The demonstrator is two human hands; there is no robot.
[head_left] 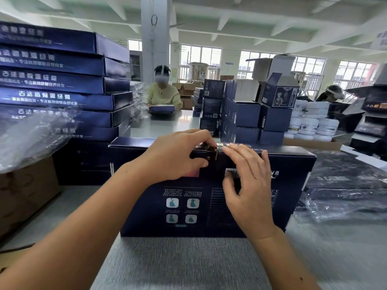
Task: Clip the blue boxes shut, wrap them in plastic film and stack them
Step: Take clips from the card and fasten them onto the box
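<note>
A large dark blue box (293, 185) stands on its long edge on the grey table (188, 264) right in front of me, its printed back facing me. At the middle of its top edge sits a small brass clasp (214, 152). My left hand (176, 158) pinches that clasp, with the thumb under it and the fingers curled over the top. My right hand (249, 181) lies flat against the box face just right of the clasp, fingers straight, fingertips at the top edge. To the left rises a tall stack of the same blue boxes (62, 84).
Crumpled plastic film (31, 132) lies over a cardboard carton (25, 191) at left. Film-wrapped boxes (343, 185) lie at right. Smaller blue cartons (247, 114) and white jars (314, 120) stand behind. A person (163, 95) sits across the table holding a box.
</note>
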